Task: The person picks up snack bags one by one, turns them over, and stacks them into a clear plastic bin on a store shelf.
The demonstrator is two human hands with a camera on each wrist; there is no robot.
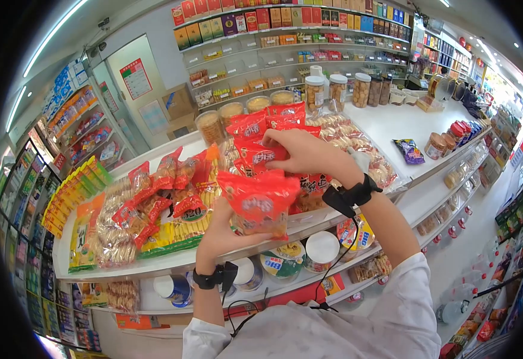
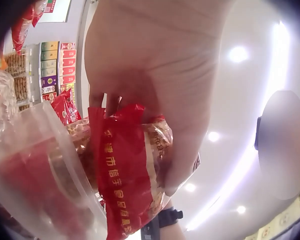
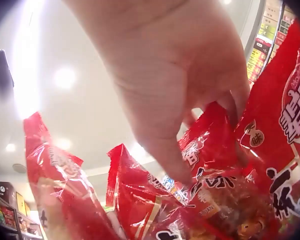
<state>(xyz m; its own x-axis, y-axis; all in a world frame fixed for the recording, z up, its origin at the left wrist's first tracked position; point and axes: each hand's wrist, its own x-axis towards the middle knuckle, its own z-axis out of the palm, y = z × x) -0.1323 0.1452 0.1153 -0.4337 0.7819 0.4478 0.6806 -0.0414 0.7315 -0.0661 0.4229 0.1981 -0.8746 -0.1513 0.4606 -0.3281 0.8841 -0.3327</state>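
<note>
My left hand (image 1: pixel 225 234) holds a red snack bag (image 1: pixel 259 204) upright at the counter's front edge. In the left wrist view, gold lettering runs along the side of this bag (image 2: pixel 122 175), and the thumb lies against its clear part. Reaching over a group of similar red bags, my right hand (image 1: pixel 309 155) has its thumb and fingers round the top of one red snack bag (image 3: pixel 212 135). Other red bags (image 3: pixel 135 187) stand close on both sides of it. A translucent plastic bin (image 2: pixel 80 170) is beside the left hand's bag.
Left on the counter lie small red packs (image 1: pixel 166 170) and bagged biscuit sticks (image 1: pixel 178 230). Lidded jars (image 1: pixel 338 90) line the back, and packs of round biscuits (image 1: pixel 369 155) lie to the right. White-lidded tubs (image 1: pixel 321 248) fill the shelf below.
</note>
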